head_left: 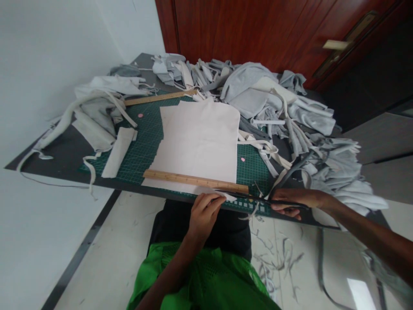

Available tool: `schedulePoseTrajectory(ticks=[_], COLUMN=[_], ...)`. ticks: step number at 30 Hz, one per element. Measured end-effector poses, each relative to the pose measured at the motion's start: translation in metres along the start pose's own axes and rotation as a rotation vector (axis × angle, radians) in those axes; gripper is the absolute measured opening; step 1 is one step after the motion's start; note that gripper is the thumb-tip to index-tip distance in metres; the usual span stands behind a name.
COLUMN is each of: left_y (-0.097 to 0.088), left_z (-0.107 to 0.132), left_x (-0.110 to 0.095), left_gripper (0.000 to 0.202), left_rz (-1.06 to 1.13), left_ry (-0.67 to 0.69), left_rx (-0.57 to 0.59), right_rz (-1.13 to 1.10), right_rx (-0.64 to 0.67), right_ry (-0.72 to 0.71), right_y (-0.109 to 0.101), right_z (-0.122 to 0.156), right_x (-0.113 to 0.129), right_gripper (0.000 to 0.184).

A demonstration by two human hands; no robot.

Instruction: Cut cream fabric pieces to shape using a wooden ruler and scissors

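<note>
A pale piece of fabric (200,137) lies on the green cutting mat (145,142), its lower part under a wooden ruler (193,180). My left hand (206,211) is at the front edge of the table, its fingers pinched on the edge of that fabric. Black-handled scissors (267,200) are in my right hand (292,201), with fingers through the handles. Their blades point left, along the fabric just below the ruler's right end, close to my left fingertips. A narrow loose strip (254,211) hangs beside the blades.
Heaps of grey and white fabric scraps (254,94) line the back and right of the table (64,165). More fabric (93,112) lies at left, near a second ruler (161,98). Pink chalk pieces (243,159) rest on the mat. Thin offcuts (284,254) litter the floor.
</note>
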State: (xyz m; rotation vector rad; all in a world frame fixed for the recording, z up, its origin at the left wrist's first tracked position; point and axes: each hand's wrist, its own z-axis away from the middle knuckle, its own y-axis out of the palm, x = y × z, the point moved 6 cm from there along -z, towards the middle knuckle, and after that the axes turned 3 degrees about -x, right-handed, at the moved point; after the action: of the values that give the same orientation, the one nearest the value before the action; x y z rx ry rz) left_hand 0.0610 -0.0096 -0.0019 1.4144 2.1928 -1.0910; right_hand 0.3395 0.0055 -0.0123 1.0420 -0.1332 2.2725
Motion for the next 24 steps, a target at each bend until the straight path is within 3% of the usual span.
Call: schedulePoseTrajectory(ticks=[10,24], left_y=[0.000,-0.002], left_z=[0.000,-0.002], left_x=[0.000,-0.002], left_gripper=[0.026,0.022], left_rz=[-0.007,0.002], left_ry=[-0.006,-0.042], left_rx=[-0.002,-0.031], right_rz=[0.056,0.112], right_rx=[-0.084,-0.077], right_ry=[-0.012,-0.025], right_y=[0.002,-0.008], right_z=[0.005,0.002], right_x=[0.005,0.009], right_gripper=[0.053,0.051])
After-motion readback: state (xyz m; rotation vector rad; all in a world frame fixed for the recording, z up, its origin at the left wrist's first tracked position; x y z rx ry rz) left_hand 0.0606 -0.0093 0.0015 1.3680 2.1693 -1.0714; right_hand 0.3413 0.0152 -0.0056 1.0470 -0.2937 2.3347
